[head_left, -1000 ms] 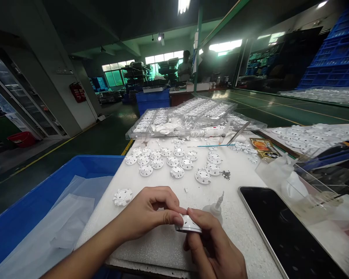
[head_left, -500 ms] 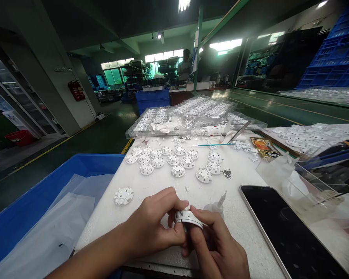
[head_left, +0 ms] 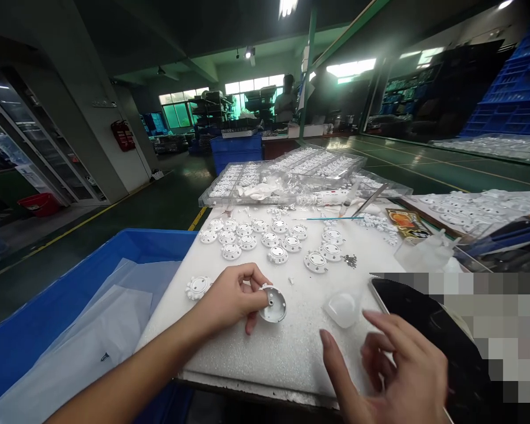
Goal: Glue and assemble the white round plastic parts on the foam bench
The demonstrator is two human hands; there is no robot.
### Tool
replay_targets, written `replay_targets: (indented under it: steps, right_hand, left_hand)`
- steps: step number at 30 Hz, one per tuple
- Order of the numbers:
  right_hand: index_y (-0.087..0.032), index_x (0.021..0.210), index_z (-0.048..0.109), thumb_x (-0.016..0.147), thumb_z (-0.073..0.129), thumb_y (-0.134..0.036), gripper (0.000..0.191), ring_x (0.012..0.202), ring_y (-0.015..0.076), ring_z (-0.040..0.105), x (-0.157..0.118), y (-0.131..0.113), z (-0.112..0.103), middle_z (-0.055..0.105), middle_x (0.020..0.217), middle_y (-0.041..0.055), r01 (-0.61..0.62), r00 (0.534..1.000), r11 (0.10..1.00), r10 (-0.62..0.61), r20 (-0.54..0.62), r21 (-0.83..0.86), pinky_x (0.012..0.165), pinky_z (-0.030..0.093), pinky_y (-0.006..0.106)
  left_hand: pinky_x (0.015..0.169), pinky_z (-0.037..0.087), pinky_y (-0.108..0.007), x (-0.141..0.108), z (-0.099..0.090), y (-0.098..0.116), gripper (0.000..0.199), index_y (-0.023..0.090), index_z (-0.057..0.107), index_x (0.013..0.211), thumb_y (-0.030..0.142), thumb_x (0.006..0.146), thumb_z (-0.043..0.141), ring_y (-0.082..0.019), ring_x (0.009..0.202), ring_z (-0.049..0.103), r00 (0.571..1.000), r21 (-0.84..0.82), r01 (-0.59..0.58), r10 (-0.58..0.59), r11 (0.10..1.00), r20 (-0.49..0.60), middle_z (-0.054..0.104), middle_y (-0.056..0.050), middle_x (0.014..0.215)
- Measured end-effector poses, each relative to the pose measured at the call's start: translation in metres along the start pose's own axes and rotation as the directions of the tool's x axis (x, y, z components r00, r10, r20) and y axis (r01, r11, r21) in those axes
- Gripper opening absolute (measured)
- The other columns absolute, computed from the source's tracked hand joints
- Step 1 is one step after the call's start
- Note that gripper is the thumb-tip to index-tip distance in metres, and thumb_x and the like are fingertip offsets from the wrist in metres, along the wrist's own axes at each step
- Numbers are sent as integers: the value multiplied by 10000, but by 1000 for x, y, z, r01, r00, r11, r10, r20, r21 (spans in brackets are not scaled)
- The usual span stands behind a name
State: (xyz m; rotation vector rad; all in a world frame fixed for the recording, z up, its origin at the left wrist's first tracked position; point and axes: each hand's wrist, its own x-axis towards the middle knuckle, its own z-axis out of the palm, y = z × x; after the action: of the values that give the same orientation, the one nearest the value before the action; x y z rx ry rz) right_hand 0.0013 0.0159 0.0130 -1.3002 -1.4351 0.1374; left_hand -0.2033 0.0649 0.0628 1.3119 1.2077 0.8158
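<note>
My left hand [head_left: 232, 297] pinches a white round plastic part [head_left: 274, 307] by its edge. The part is tipped so that its hollow inside, with a small post, faces me. My right hand [head_left: 395, 368] is apart from it, thumb and forefinger spread and nothing between them. Just beyond those fingers is a translucent squeeze bottle [head_left: 342, 309], its nozzle not clearly seen. One more round part [head_left: 198, 287] lies behind my left wrist. Farther back, several similar round parts [head_left: 277, 254] lie face up beside a small heap of tiny dark pieces [head_left: 350, 260].
White foam sheet [head_left: 247, 365] covers the table. Clear trays of small white parts [head_left: 242, 176] stand at the back, with tweezers [head_left: 371, 200] and a blue thin rod [head_left: 327, 219] before them. A blue bin [head_left: 128, 235] is at the left, a black-screened tablet or phone [head_left: 406, 300] at the right.
My right hand has let go of the round part and moved right, opening near the squeeze bottle. My left hand has kept the part and turned its hollow side toward me.
</note>
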Motion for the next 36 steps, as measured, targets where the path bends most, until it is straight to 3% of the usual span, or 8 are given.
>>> replay_targets:
  steps: [3, 10, 14, 20, 24, 29, 33, 36]
  right_hand:
    - [-157, 1271, 486, 844, 536, -586, 608, 935, 253, 563, 9, 7, 2, 474, 1209, 164, 36, 999, 984, -31, 30, -177, 757, 535, 405]
    - [-222, 1065, 611, 934, 391, -532, 402, 687, 206, 645, 23, 7, 5, 523, 1173, 122, 233, 960, 831, -113, 257, -506, 471, 486, 308]
    - [-195, 995, 579, 975, 302, -465, 387, 807, 242, 679, 28, 5, 4, 579, 1149, 123, 333, 932, 800, -199, 303, -500, 542, 527, 323]
    - [-181, 1234, 510, 983, 334, -491, 436, 930, 228, 665, 41, 27, -2, 607, 1165, 117, 439, 849, 799, -220, 480, -411, 709, 552, 328]
    - [-206, 1093, 594, 961, 409, -464, 344, 907, 230, 630, 47, 34, -7, 590, 1118, 105, 497, 797, 794, -258, 547, -350, 755, 541, 371]
    - [-222, 1089, 529, 936, 486, -357, 208, 1003, 218, 611, 45, 27, -13, 543, 1191, 87, 459, 817, 851, -290, 498, -256, 811, 540, 352]
    - [-197, 1273, 476, 955, 412, -249, 328, 1167, 235, 565, 43, 17, -19, 457, 1384, 124, 513, 824, 840, -424, 376, -176, 922, 516, 369]
    - [-246, 1381, 412, 944, 461, -272, 441, 1129, 210, 593, 42, 8, -21, 419, 1393, 124, 365, 902, 930, -345, 259, -36, 894, 540, 319]
  left_hand:
    - [346, 379, -188, 2, 1, -3, 90, 172, 536, 784, 175, 728, 606, -98, 329, 503, 1000, -10, 21, -21, 1000, 16, 615, 26, 532]
    - [356, 351, -168, 1, 3, -4, 80, 166, 552, 785, 141, 720, 590, -95, 315, 476, 999, 45, 16, -18, 999, 28, 569, 44, 415]
    - [349, 335, -165, 0, 3, -5, 72, 169, 548, 784, 146, 724, 579, -93, 316, 475, 999, 61, 19, -22, 998, 43, 588, 37, 438]
    - [347, 316, -170, 1, 2, -7, 90, 171, 542, 787, 201, 730, 605, -87, 314, 461, 999, 73, 35, -38, 997, 32, 590, 35, 459]
    - [348, 304, -168, 2, 3, -5, 87, 173, 534, 788, 190, 731, 599, -91, 312, 461, 998, 80, 38, -41, 996, 39, 565, 46, 428]
    - [355, 318, -168, 1, 2, -5, 84, 173, 537, 795, 192, 747, 603, -82, 323, 463, 998, 67, 39, -43, 997, 48, 597, 32, 475]
    - [351, 327, -175, 2, 1, -4, 65, 163, 553, 784, 176, 740, 598, -77, 330, 458, 998, 17, 54, -54, 998, 36, 603, 22, 509]
    - [326, 293, -164, 3, 1, -2, 54, 156, 556, 739, 152, 718, 606, -47, 333, 397, 995, -118, 97, -98, 988, -1, 577, 32, 540]
